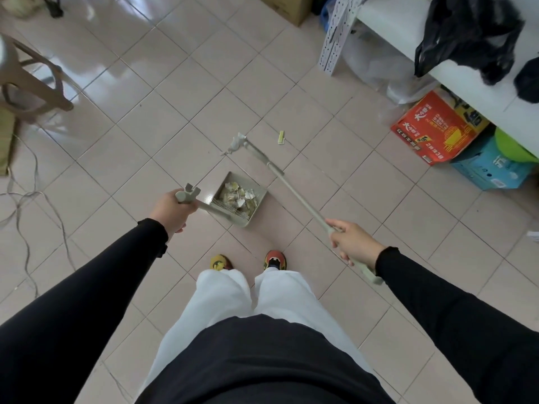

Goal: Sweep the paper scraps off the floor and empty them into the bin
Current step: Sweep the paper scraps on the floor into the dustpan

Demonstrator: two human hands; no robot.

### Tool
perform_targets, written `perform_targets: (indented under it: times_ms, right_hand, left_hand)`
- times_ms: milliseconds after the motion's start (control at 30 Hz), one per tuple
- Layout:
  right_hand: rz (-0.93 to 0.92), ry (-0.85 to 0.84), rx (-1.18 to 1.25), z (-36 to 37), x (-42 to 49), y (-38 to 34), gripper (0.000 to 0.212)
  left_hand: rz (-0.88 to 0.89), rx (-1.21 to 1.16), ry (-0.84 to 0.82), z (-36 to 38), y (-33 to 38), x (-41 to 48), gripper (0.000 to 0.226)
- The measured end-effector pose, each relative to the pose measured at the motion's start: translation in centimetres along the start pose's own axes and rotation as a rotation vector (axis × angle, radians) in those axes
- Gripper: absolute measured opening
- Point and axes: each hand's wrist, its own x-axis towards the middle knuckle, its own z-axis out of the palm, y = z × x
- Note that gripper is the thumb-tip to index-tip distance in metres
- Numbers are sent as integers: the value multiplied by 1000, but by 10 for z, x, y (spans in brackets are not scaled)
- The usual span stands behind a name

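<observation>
A grey-green dustpan [256, 196] rests on the tiled floor in front of my feet, with several torn paper scraps [239, 195] heaped inside. My left hand [172, 209] grips the top of its upright handle [188, 195]. My right hand [354, 243] grips the long broom handle [297, 196] near its upper end. The broom head [255, 150] lies on the floor beyond the pan, touching a crumpled white scrap [236, 144]. A small yellow-green scrap [281, 137] lies loose to the right of it. No bin is in view.
A red carton [434, 129] and a blue box [493, 170] sit under a white shelf [408, 33] at the right, black bags [469, 33] on top. A beige chair [35, 86] stands at the left, loose cables [26, 205] trailing below it. A cardboard box [288, 7] is at the top.
</observation>
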Motion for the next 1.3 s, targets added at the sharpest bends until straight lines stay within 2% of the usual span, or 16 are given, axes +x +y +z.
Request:
perform_targets:
  times_ms: [267, 467, 567, 633, 733, 800, 833, 900, 967, 1033, 1200, 1300]
  right_hand:
    - [22, 173, 72, -12, 92, -84, 55]
    - [88, 216, -29, 11, 152, -156, 35]
    - [36, 143, -422, 52, 154, -193, 31]
    - [-12, 79, -540, 81, 172, -198, 28]
    - [-50, 18, -536, 117, 179, -205, 25]
    - [85, -28, -350, 128, 173, -209, 18]
    - [77, -44, -268, 130, 169, -208, 17]
    - [14, -67, -364, 131, 157, -203, 35]
    - [40, -156, -408, 124, 142, -192, 45]
    - [41, -205, -342, 112, 118, -179, 51]
    - [10, -186, -248, 64, 54, -150, 55]
    - [-5, -121, -200, 60, 51, -150, 52]
  left_hand:
    - [7, 0, 21, -46, 16, 44, 10]
    - [-1, 49, -2, -88, 24, 82, 11]
    - [-20, 51, -13, -106, 27, 102, 12]
    - [-32, 60, -28, -114, 29, 112, 10]
    - [-45, 59, -45, -125, 33, 123, 6]
    - [-47, 59, -60, -131, 34, 128, 5]
    - [-43, 64, -67, -132, 35, 129, 7]
    - [-39, 71, -72, -133, 36, 130, 15]
    - [-43, 62, -68, -133, 37, 129, 22]
    - [-47, 66, -70, -133, 37, 126, 26]
    - [-49, 35, -77, -128, 32, 117, 27]
    - [-58, 38, -73, -123, 24, 110, 27]
